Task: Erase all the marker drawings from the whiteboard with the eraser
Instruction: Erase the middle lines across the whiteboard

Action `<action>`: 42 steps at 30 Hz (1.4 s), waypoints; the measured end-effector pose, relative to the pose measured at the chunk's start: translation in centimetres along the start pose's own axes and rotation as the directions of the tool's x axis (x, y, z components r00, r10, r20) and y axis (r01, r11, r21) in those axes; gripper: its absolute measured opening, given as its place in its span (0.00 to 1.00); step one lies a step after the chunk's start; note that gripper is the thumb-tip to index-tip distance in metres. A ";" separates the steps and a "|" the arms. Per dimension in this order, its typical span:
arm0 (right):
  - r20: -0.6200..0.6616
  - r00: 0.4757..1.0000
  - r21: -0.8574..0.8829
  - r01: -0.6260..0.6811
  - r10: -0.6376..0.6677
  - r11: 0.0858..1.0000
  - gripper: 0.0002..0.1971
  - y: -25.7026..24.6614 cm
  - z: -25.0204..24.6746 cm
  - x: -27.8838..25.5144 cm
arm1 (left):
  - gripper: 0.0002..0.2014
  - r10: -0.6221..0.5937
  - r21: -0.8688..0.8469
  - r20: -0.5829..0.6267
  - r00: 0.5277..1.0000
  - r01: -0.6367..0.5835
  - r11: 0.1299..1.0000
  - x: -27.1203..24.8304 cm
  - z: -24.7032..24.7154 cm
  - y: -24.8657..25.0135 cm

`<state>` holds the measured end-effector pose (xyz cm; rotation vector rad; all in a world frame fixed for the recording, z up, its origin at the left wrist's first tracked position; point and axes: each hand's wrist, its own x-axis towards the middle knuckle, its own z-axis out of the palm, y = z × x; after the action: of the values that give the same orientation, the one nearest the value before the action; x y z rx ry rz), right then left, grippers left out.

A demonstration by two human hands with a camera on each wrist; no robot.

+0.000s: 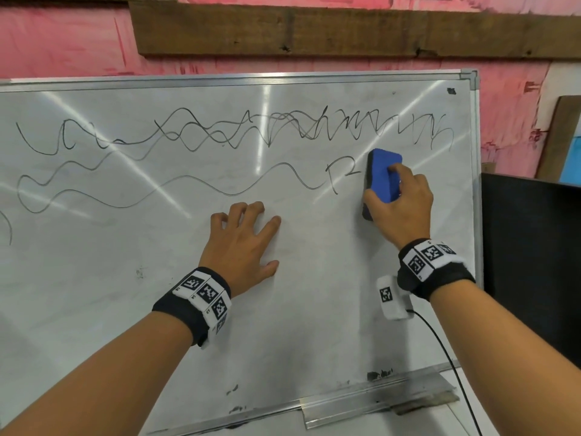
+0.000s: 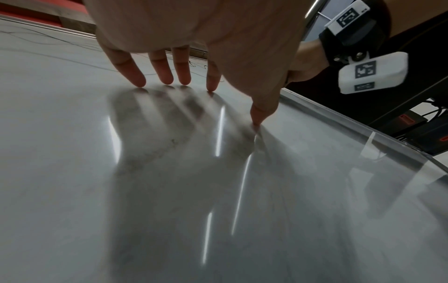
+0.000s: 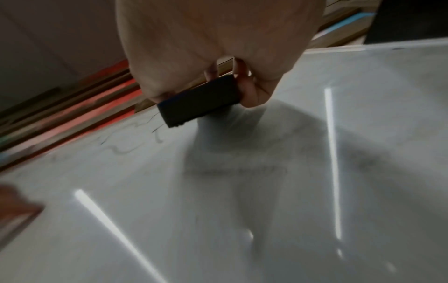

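A whiteboard (image 1: 314, 309) in a metal frame leans against a pink wall. Black marker squiggles (image 1: 220, 130) run across its upper half, with wavy lines (image 1: 188, 184) below and a small mark (image 1: 339, 174) beside the eraser. My right hand (image 1: 399, 202) grips a blue eraser (image 1: 382, 180) with a dark felt underside (image 3: 201, 101), flat against the board at the right. My left hand (image 1: 242, 243) is spread on the bare middle of the board, its fingertips (image 2: 167, 80) touching the surface.
A dark wooden beam (image 1: 314, 29) crosses the wall above the board. A black panel (image 1: 531, 247) stands right of the frame. A metal marker tray (image 1: 377, 404) runs along the bottom edge. A black cable (image 1: 446, 357) hangs from my right wrist.
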<state>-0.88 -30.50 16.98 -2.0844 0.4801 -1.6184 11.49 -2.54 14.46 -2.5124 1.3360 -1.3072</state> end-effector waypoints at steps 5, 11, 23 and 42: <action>0.216 0.953 -0.041 0.227 -0.213 0.973 0.33 0.7 1.0 -4.0 | 0.38 -0.012 0.005 -0.002 1.000 0.012 1.000 -0.6 0.1 -0.4; 0.067 0.995 -0.019 0.075 -0.074 0.997 0.30 -1.2 0.9 -0.6 | 0.38 -0.029 0.016 0.003 1.000 0.029 0.999 -1.2 -0.2 -1.5; 0.134 0.976 -0.029 0.178 -0.172 0.984 0.32 -2.0 1.7 -2.2 | 0.38 -0.023 0.003 -0.012 1.000 0.023 1.000 -1.6 -0.2 -1.8; 0.172 0.961 -0.029 0.226 -0.218 0.974 0.33 -4.3 2.9 -2.3 | 0.39 -0.052 0.014 0.005 0.999 0.052 0.999 -4.1 0.0 -3.2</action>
<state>1.35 -25.26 16.87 -2.3585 0.2369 -1.5443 12.50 2.32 12.94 -2.5564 1.2635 -1.3133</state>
